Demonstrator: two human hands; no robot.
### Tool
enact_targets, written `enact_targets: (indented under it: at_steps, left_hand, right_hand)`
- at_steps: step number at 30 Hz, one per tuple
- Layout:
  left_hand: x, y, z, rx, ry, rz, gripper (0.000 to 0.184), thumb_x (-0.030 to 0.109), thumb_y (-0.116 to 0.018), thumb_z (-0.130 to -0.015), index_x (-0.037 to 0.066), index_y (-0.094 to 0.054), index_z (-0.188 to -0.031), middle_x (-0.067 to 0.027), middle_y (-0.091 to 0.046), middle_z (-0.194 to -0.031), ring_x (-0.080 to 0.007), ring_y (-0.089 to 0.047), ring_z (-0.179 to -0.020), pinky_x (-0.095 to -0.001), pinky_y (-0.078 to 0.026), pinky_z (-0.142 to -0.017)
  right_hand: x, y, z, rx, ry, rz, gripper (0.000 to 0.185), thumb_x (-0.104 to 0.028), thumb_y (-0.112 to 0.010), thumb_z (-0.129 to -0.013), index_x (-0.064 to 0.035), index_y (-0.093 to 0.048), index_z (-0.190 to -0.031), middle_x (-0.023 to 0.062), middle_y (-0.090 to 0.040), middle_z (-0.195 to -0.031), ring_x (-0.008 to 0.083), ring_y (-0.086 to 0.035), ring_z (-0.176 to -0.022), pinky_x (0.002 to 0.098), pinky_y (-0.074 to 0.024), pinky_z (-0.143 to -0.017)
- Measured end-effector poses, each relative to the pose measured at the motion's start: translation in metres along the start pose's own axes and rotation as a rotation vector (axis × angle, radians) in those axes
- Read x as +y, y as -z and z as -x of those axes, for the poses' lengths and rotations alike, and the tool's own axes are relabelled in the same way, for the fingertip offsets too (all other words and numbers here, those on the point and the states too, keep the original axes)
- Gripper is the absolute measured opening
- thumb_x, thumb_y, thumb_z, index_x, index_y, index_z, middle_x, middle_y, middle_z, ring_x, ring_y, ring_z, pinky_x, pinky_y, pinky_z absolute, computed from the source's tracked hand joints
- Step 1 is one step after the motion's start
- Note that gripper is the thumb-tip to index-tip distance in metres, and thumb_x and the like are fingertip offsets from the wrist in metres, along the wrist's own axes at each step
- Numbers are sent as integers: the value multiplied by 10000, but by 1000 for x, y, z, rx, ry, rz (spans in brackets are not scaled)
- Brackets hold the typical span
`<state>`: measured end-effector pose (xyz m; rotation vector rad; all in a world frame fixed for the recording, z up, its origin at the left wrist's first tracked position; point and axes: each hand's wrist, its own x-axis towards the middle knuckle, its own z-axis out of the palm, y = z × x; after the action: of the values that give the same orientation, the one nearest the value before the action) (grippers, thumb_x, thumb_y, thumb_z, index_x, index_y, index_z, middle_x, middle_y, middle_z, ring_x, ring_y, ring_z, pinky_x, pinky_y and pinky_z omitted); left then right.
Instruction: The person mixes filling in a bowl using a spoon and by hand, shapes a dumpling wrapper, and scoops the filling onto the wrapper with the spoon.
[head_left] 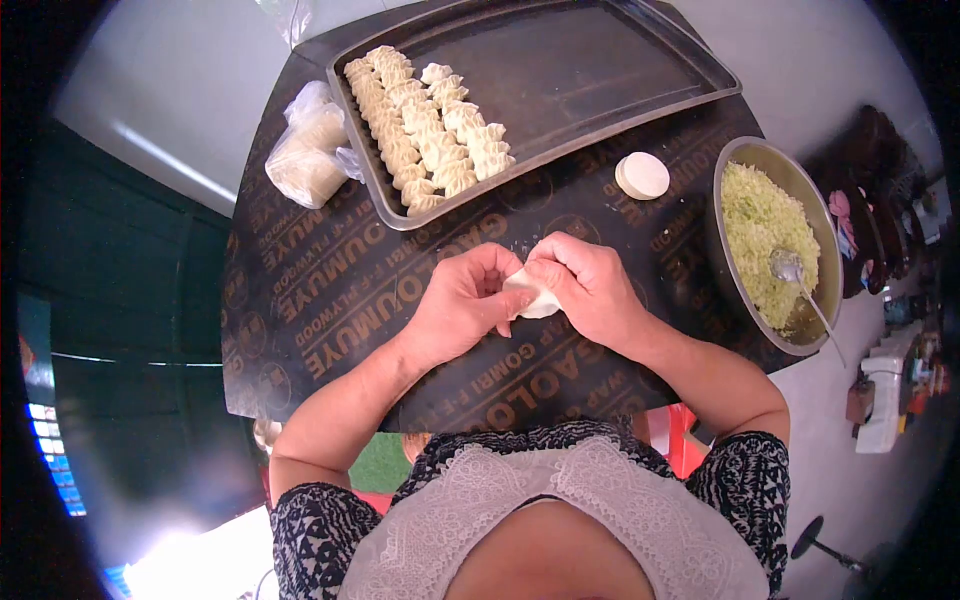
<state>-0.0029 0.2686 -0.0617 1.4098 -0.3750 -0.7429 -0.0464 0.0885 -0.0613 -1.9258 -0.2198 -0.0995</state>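
Note:
Between my two hands, over the middle of the table, is a white dumpling (537, 298). My left hand (468, 300) holds its left side, with thumb and fingers pinched at the dough. On the other side my right hand (592, 290) pinches the top and right edge. The fingertips of both hands nearly meet at the dough's top. Whatever is inside the dough is hidden. Beyond my hands, rows of pleated dumplings (425, 125) fill the left part of a dark metal tray (600, 60).
A stack of round white wrappers (642, 176) lies right of the tray. At the right edge stands a metal bowl (832, 262) of chopped pale-green filling (765, 225) with a spoon (788, 268) in it. A plastic bag (308, 155) sits left of the tray on the dark printed table (330, 310).

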Motion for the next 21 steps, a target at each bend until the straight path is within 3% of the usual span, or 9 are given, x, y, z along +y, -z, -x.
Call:
enact_targets:
  at_steps: [3, 10, 15, 21]
  left_hand:
    - [5, 3, -1, 8, 7, 81, 92, 46, -603, -881, -7, -554, -938, -51, -607, -807, -69, -560, -615, -209, -487, -503]
    - [4, 10, -2, 24, 36, 299, 111, 43, -601, -880, -9, -543, -958, -71, -621, -796, -100, -589, -603, -218, -494, -491]
    - [9, 6, -1, 17, 57, 216, 160, 22, -612, -866, -12, -536, -1003, -71, -627, -782, -95, -592, -581, -206, -485, -475]
    - [10, 5, -1, -1, 81, 165, 172, -4, -612, -857, -28, -542, -1012, -78, -634, -769, -97, -602, -570, -207, -490, -464]
  right_hand:
    - [1, -1, -1, 35, 5, -145, 126, -117, -547, -923, 4, -567, -895, 57, -571, -723, 90, -532, -669, 264, -437, -587]
    - [-6, 3, 0, -45, -92, -58, 96, -84, -577, -901, 2, -539, -883, 32, -523, -716, 59, -466, -671, 239, -412, -594]
    - [0, -1, -1, 60, 31, -26, 91, -55, -584, -889, 12, -523, -876, 39, -522, -731, 65, -462, -667, 243, -411, -587]
    - [-3, 1, -1, 42, 12, -59, 94, -58, -583, -887, 15, -525, -885, 49, -526, -725, 77, -476, -666, 257, -422, -584]
